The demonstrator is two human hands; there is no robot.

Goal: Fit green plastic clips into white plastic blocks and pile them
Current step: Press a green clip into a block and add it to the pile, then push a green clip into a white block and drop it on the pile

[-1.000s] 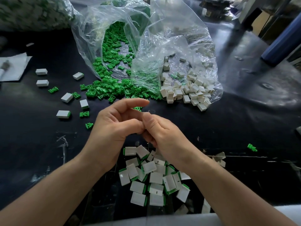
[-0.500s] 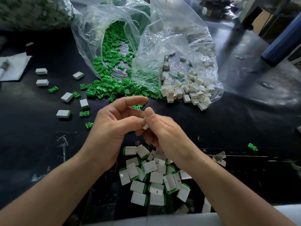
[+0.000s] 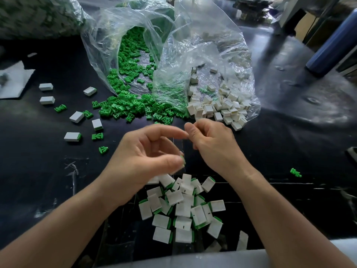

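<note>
My left hand (image 3: 146,159) hovers over the pile of finished white blocks with green clips (image 3: 183,207) near the table's front edge. Its thumb and fingers pinch a small piece (image 3: 182,161) that shows a green edge; the rest is hidden and blurred. Just to the right and a little farther away is my right hand (image 3: 214,146), loosely curled with nothing visible in it, close to the heap of empty white blocks (image 3: 218,107). Loose green clips (image 3: 135,107) spill from their bag behind my left hand.
Two clear plastic bags (image 3: 173,55) lie open at the back of the black table (image 3: 280,132). Stray blocks (image 3: 76,117) and clips (image 3: 103,149) dot the left side, and one clip (image 3: 295,172) lies at the right. White paper (image 3: 13,82) sits far left.
My hands, pressed together a second ago, have come apart. The right hand has moved right and away toward the white blocks; the left has dropped toward the finished pile with the piece.
</note>
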